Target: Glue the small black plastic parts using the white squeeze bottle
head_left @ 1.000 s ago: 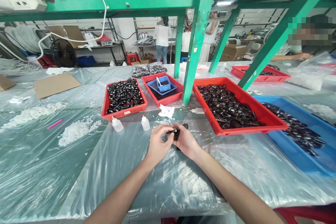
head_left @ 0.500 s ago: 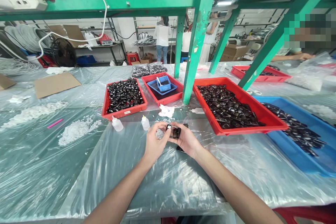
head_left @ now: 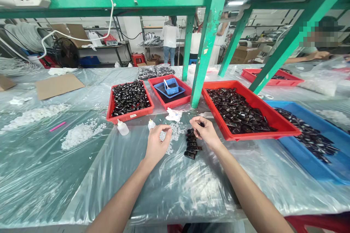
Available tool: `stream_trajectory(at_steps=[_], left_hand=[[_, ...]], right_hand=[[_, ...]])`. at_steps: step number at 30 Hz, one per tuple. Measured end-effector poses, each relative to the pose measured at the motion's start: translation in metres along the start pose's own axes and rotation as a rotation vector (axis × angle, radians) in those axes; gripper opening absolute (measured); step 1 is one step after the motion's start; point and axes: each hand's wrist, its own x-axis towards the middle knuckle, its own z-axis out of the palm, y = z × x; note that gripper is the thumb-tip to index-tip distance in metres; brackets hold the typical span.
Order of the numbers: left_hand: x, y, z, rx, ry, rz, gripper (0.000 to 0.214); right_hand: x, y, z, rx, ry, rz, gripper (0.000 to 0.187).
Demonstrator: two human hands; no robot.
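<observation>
Working at the near middle of the plastic-covered table (head_left: 54,174). Right hand (head_left: 207,131) pinches one small black part (head_left: 201,125) between thumb and fingers, at the far end of a short row of black parts (head_left: 191,145). Left hand (head_left: 156,143) hovers over a patch of white pellets (head_left: 172,134), thumb and forefinger nearly closed; whether a pellet sits between them, cannot tell. Glue bottles (head_left: 122,128) stand left, red tray (head_left: 246,134) right. Judgement: align each piece squarely, hold it lightly, keep the row undisturbed.
</observation>
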Motion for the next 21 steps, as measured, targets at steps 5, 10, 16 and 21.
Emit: stream_trajectory(at_steps=[5, 10, 16, 21], left_hand=[[0.0, -0.014, 0.004, 0.203, -0.218, 0.075, 0.008], [-0.007, -0.021, 0.014, 0.385, -0.383, 0.15, 0.02], [-0.007, -0.016, 0.02, 0.442, -0.469, 0.153, 0.013], [-0.006, -0.014, 0.02, 0.434, -0.453, 0.14, 0.008]], right_hand=[[0.007, 0.01, -0.025, -0.898, -0.094, -0.184, 0.012], [0.004, 0.01, -0.025, -1.062, -0.163, -0.134, 0.014], [0.006, 0.01, -0.025, -1.039, -0.159, -0.106, 0.011], [0.005, 0.009, -0.025, -1.039, -0.151, -0.085, 0.012]])
